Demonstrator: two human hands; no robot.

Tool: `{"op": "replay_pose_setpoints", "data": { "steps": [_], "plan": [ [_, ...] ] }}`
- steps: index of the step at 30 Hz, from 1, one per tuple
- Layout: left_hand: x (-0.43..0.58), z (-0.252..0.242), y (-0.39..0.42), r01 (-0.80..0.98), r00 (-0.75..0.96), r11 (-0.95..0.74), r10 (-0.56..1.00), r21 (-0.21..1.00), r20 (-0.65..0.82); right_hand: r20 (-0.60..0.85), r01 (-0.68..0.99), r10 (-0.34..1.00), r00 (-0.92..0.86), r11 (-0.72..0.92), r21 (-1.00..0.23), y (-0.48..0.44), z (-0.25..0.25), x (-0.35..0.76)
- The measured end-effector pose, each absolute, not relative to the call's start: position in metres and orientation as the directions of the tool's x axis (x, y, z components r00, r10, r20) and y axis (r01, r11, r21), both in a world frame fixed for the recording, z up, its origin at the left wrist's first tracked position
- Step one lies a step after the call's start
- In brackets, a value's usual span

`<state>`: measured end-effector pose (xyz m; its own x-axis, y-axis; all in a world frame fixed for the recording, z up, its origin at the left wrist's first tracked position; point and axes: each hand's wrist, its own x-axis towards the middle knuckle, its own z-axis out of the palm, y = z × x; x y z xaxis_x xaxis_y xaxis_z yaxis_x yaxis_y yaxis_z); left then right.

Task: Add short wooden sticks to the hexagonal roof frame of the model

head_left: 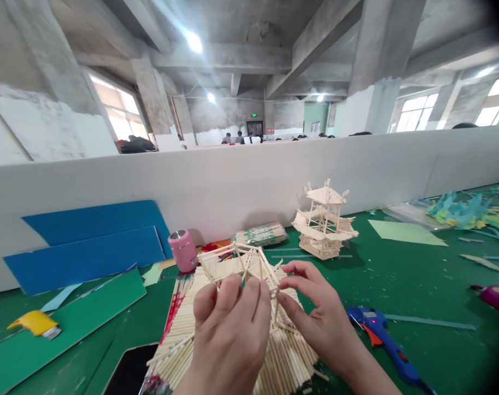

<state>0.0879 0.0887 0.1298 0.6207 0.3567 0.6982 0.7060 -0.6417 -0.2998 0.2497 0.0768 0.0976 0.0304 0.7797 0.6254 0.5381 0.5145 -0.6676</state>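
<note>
A pale frame of thin wooden sticks [269,270] stands in front of me, above a layer of sticks laid side by side [288,359]. My left hand [233,323] is closed on the near side of the frame, its knuckles towards me and its fingertips hidden. At the frame's right corner, the thumb and fingers of my right hand [315,307] pinch a joint between sticks. Whether a small separate piece lies between those fingers, I cannot tell. To the right of this hand lies a blue glue gun [383,334] with an orange trigger and a small red light.
A stick pagoda model [325,222] stands behind, right of a packaged stick bundle [261,235] and a pink cup [183,251]. Blue boards [84,252] lean on the white partition [233,186]. A yellow-handled tool [35,323] and dark phone-like object [132,370] lie left.
</note>
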Motion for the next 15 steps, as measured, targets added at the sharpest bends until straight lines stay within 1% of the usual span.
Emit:
{"op": "replay_pose_setpoints", "data": {
  "steps": [4, 15],
  "plan": [
    [0.0897, 0.1309, 0.088, 0.719, 0.598, -0.643, 0.38, -0.263, 0.706, 0.62, 0.54, 0.784, 0.03, 0.509, -0.67, 0.077, 0.0981, 0.2494],
    [0.0891, 0.1331, 0.0879, 0.708, 0.606, -0.66, 0.384, -0.251, 0.697, 0.634, 0.559, 0.772, 0.028, 0.514, -0.65, 0.077, 0.0989, 0.2476]
  ]
}}
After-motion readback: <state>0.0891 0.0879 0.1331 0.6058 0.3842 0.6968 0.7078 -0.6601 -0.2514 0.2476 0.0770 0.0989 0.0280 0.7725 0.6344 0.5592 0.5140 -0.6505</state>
